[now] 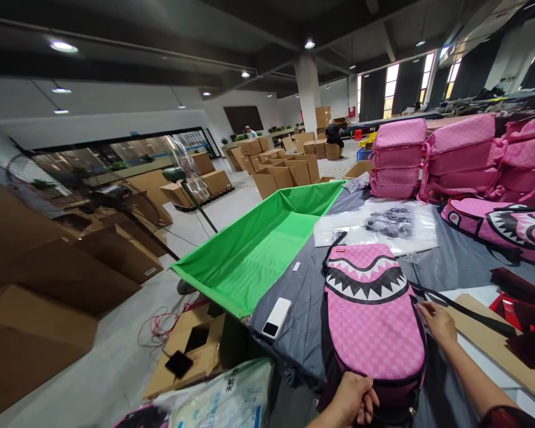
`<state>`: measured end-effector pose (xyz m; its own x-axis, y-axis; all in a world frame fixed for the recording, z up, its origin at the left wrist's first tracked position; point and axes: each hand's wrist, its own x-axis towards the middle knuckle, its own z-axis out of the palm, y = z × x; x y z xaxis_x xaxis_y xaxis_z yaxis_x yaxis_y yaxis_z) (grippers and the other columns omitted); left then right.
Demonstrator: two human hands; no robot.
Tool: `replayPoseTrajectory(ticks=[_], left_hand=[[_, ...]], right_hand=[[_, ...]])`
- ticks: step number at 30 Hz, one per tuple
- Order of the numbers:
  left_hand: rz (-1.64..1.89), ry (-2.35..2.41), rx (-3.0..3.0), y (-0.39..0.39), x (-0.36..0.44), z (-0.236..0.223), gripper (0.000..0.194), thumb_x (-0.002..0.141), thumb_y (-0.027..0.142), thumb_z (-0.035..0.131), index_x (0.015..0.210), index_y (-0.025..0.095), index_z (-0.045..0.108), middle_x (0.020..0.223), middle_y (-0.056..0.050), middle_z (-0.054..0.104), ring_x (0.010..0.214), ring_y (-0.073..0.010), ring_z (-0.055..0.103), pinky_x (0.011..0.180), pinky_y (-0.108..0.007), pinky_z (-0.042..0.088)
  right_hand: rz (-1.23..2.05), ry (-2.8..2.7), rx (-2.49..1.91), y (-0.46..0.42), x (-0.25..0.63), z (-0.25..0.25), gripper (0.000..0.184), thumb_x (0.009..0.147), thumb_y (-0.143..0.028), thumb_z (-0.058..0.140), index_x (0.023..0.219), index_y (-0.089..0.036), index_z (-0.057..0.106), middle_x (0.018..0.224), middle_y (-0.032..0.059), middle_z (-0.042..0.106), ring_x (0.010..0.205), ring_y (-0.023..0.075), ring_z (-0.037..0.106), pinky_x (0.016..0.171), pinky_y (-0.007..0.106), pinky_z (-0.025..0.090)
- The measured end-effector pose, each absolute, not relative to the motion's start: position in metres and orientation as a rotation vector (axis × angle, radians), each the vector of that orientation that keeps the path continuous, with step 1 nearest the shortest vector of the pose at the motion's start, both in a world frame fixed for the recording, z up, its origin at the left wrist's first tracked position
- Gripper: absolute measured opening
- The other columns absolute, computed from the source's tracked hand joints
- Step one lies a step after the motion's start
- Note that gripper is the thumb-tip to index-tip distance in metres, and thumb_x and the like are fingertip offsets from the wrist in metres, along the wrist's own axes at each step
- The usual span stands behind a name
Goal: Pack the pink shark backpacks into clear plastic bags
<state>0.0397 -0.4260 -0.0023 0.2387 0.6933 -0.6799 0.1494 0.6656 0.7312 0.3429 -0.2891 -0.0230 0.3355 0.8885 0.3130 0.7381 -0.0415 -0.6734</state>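
Note:
A pink checkered backpack with a black-and-white shark mouth lies front up on the grey-covered table, its top pointing away from me. My left hand is closed at the bag's lower left edge, with curled fingers against the black trim. At the bag's right side, my right hand has its fingertips pinched on the edge, near a black strap. What exactly lies between the fingertips of either hand is too small to make out. A zip pull shows at the bottom right of the bag.
Beyond the bag lie clear plastic bags. Stacked pink backpacks and another shark backpack stand on the right. A white phone rests left, beside a green fabric bin. Cardboard lies right; an open carton sits below.

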Motion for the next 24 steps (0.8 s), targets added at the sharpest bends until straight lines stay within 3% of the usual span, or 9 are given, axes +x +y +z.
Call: replayPoseTrajectory(ticks=[2, 4, 6, 7, 9, 12, 17, 21, 24], left_hand=[[0.429, 1.375, 1.046, -0.416, 0.017, 0.014, 0.044, 0.087, 0.05, 0.056, 0.06, 0.017, 0.065, 0.051, -0.003, 0.055, 0.043, -0.0134, 0.05, 0.045, -0.027, 0.034], [0.408, 1.523, 1.499, -0.395, -0.007, 0.03, 0.03, 0.095, 0.033, 0.047, 0.088, 0.016, 0.071, 0.077, -0.005, 0.069, 0.069, -0.0157, 0.064, 0.067, -0.027, 0.049], [0.326, 1.619, 1.802, -0.364, -0.028, 0.04, 0.027, 0.092, 0.022, 0.052, 0.115, 0.018, 0.066, 0.111, -0.008, 0.07, 0.106, -0.0201, 0.063, 0.094, -0.032, 0.047], [0.249, 1.625, 1.889, -0.348, -0.035, 0.043, 0.032, 0.088, 0.022, 0.06, 0.12, 0.019, 0.063, 0.119, -0.008, 0.068, 0.114, -0.022, 0.06, 0.1, -0.033, 0.045], [0.083, 1.595, 1.975, -0.319, -0.041, 0.042, 0.044, 0.079, 0.028, 0.075, 0.12, 0.021, 0.061, 0.121, -0.008, 0.067, 0.115, -0.0246, 0.058, 0.099, -0.034, 0.045], [-0.137, 1.543, 2.132, -0.294, -0.035, 0.036, 0.05, 0.077, 0.036, 0.079, 0.12, 0.021, 0.06, 0.121, -0.009, 0.068, 0.113, -0.0269, 0.059, 0.098, -0.036, 0.045], [-0.323, 1.542, 2.356, -0.296, -0.014, 0.031, 0.039, 0.091, 0.034, 0.06, 0.121, 0.008, 0.06, 0.123, -0.021, 0.068, 0.116, -0.0336, 0.063, 0.1, -0.044, 0.046], [-0.416, 1.469, 2.465, -0.298, -0.005, 0.035, 0.027, 0.094, 0.015, 0.046, 0.11, 0.006, 0.066, 0.109, -0.02, 0.074, 0.105, -0.0312, 0.071, 0.086, -0.038, 0.052], [-0.424, 1.431, 2.52, -0.297, -0.006, 0.041, 0.027, 0.095, 0.015, 0.047, 0.11, 0.007, 0.067, 0.106, -0.021, 0.075, 0.1, -0.0309, 0.073, 0.076, -0.036, 0.053]], right_hand=[[0.119, -1.421, -1.833, -0.318, 0.327, -0.031, 0.067, 0.087, -0.073, 0.039, 0.098, -0.016, 0.073, 0.08, 0.0152, 0.07, 0.075, 0.033, 0.067, 0.065, 0.047, 0.055], [-0.022, -1.539, -1.713, -0.357, 0.304, -0.037, 0.057, 0.094, -0.061, 0.041, 0.116, -0.016, 0.069, 0.098, 0.0169, 0.071, 0.088, 0.0323, 0.068, 0.074, 0.046, 0.056], [-0.113, -1.771, -1.444, -0.395, 0.277, -0.039, 0.038, 0.099, -0.047, 0.047, 0.12, -0.022, 0.066, 0.103, 0.0111, 0.072, 0.087, 0.0257, 0.07, 0.075, 0.038, 0.056], [-0.146, -1.878, -1.292, -0.41, 0.263, -0.039, 0.03, 0.1, -0.04, 0.049, 0.119, -0.025, 0.067, 0.1, 0.0072, 0.073, 0.084, 0.022, 0.071, 0.074, 0.034, 0.055], [-0.216, -1.989, -1.071, -0.429, 0.24, -0.038, 0.024, 0.1, -0.03, 0.049, 0.113, -0.028, 0.069, 0.091, 0.0018, 0.073, 0.076, 0.0169, 0.071, 0.069, 0.028, 0.053], [-0.216, -1.962, -1.075, -0.434, 0.222, -0.038, 0.025, 0.099, -0.029, 0.049, 0.105, -0.027, 0.072, 0.087, 0.002, 0.073, 0.073, 0.0165, 0.07, 0.065, 0.028, 0.052], [-0.074, -1.946, -1.215, -0.44, 0.224, -0.054, 0.027, 0.096, -0.033, 0.054, 0.111, -0.03, 0.076, 0.094, 0.0056, 0.077, 0.081, 0.0219, 0.072, 0.073, 0.034, 0.057], [-0.061, -1.957, -1.275, -0.451, 0.227, -0.065, 0.031, 0.094, -0.043, 0.06, 0.12, -0.033, 0.074, 0.103, 0.0046, 0.078, 0.089, 0.0233, 0.073, 0.08, 0.035, 0.057], [-0.085, -1.964, -1.239, -0.448, 0.228, -0.062, 0.025, 0.096, -0.041, 0.059, 0.113, -0.033, 0.076, 0.097, 0.0038, 0.078, 0.083, 0.0209, 0.073, 0.074, 0.033, 0.056]])
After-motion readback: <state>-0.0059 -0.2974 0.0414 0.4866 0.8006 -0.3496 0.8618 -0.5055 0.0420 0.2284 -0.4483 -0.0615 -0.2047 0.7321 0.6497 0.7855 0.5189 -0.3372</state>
